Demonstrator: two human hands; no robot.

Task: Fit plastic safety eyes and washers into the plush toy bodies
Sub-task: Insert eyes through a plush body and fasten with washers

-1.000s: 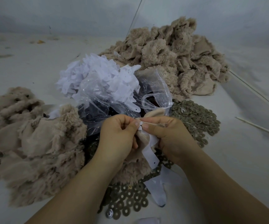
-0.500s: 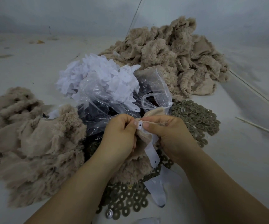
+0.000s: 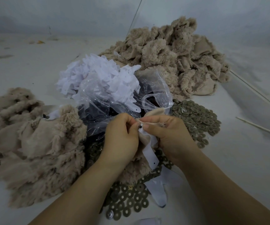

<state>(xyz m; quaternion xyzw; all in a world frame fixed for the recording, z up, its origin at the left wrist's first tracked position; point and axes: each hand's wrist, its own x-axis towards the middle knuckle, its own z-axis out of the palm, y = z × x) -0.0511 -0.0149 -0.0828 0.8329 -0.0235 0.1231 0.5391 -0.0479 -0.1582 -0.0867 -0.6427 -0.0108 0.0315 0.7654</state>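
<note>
A beige plush body (image 3: 136,169) lies turned inside out under both hands at the centre. My left hand (image 3: 123,135) and my right hand (image 3: 168,133) pinch its fabric edge together with a white strip (image 3: 150,153). A small black safety eye (image 3: 140,127) shows between my fingertips. Olive washers (image 3: 197,117) lie heaped to the right, and more washers (image 3: 129,198) are spread below my wrists.
A clear plastic bag (image 3: 108,101) with dark contents and a heap of white strips (image 3: 97,75) sit behind my hands. Plush bodies are piled at the left (image 3: 30,143) and at the back right (image 3: 176,60). Thin white sticks (image 3: 261,127) lie at the right.
My fingertips have shifted slightly on the fabric edge, and the black eye now shows between them. The arms stay in place.
</note>
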